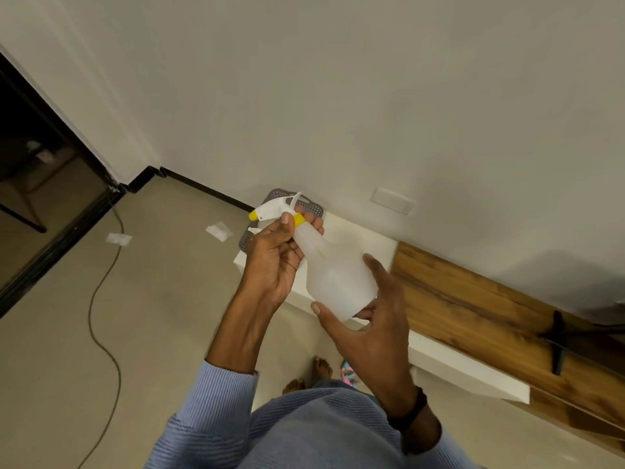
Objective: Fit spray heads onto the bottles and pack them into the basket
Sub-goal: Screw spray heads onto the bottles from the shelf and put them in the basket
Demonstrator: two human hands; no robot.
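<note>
Holding the translucent spray bottle [338,275] tilted in mid-air, your left hand [274,262] curls round its neck at the yellow collar, just below the fitted spray head [270,209]. Your right hand [372,323] grips the base, thumb and fingers spread. The grey perforated basket [278,193] sits behind on the white ledge [456,363].

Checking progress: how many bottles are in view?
1: the bottle, left hand gripping its neck, right hand holding its base. The basket behind is mostly hidden, so more may sit there.

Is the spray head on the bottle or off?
On. The spray head sits on the neck of the bottle, yellow collar at the left hand. Tightness: cannot tell.
</note>
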